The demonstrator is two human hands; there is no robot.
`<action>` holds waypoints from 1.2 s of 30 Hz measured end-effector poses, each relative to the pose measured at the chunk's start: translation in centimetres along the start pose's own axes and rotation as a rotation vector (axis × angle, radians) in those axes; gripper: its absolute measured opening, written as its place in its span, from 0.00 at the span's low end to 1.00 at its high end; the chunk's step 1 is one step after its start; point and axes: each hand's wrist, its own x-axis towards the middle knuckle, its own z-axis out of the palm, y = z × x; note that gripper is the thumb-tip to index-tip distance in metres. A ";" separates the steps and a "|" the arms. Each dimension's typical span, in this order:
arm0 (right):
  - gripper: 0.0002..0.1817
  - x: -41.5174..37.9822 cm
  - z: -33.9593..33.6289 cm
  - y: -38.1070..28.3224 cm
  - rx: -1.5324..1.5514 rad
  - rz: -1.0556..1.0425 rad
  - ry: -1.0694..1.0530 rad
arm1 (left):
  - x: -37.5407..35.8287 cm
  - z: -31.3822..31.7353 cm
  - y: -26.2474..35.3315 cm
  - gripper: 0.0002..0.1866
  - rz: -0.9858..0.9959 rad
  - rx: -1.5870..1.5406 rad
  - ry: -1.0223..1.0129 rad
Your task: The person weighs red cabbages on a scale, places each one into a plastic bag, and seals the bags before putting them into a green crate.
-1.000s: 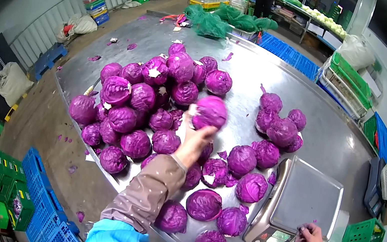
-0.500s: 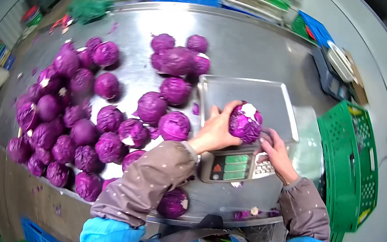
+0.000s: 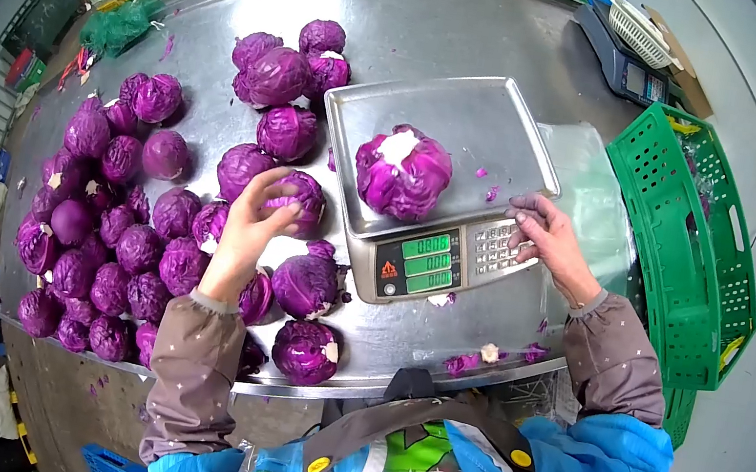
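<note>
One red cabbage, its cut white stem facing up, rests on the steel pan of a weighing scale. Below the pan are the scale's lit green display and its keypad. My left hand is left of the scale, fingers spread and curved, over loose cabbages and close to one cabbage. Nothing is held in it. My right hand hovers by the keypad and the pan's right corner, fingers apart and bent, holding nothing.
Many red cabbages lie on the metal table at the left, with a smaller group behind. Green crates stand at the right. A second scale sits at the back right. Leaf scraps lie near the front edge.
The cabbage has left both hands and now sits on the pan. My left hand has moved left and opened. My right hand stays near the keypad. The camera view has shifted.
</note>
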 end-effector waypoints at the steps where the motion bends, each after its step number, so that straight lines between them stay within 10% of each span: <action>1: 0.16 0.0 0.1 -0.1 -0.009 -0.007 -0.012 | -0.4 -0.3 -0.1 0.24 -0.011 -0.045 0.038; 21: 0.16 0.5 3.9 -0.7 -0.169 -0.152 0.089 | -0.8 -8.1 -2.6 0.23 -0.081 -0.198 0.176; 36: 0.10 -0.6 3.9 0.1 -0.196 -0.022 0.443 | 20.6 -31.6 -5.9 0.38 -0.096 0.528 1.109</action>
